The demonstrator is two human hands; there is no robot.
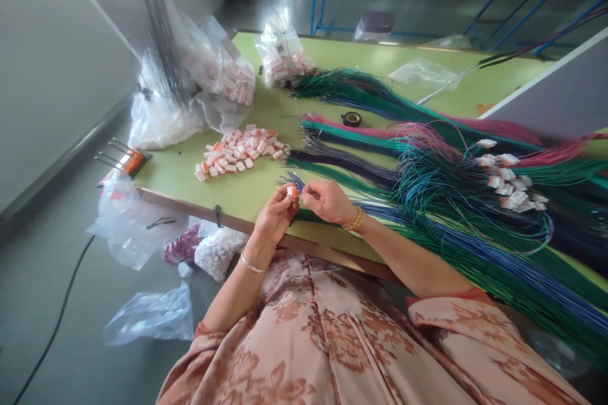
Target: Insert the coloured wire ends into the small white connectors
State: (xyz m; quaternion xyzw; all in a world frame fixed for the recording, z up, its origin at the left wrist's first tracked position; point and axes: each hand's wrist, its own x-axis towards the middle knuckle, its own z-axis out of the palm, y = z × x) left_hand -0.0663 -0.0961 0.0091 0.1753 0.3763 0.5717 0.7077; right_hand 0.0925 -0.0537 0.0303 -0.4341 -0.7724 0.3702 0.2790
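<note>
The table [173, 168] is lit by soft, diffuse light, and a milky haze is spread over the view. A whitish glare is seen near the top, behind the far plastic bag [281, 58], and glints are thrown back by its film. The floor [57, 304] is left dim and grey. The left hand [274, 214] and right hand [327, 201] are shown fairly clearly, while the hanging dark strands [160, 38] are blurred and the outer edges are stretched.

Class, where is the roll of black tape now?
In the head view, the roll of black tape lies on the green table right of centre, between the farthest green wires and pink wires, beyond the right hand.
</note>
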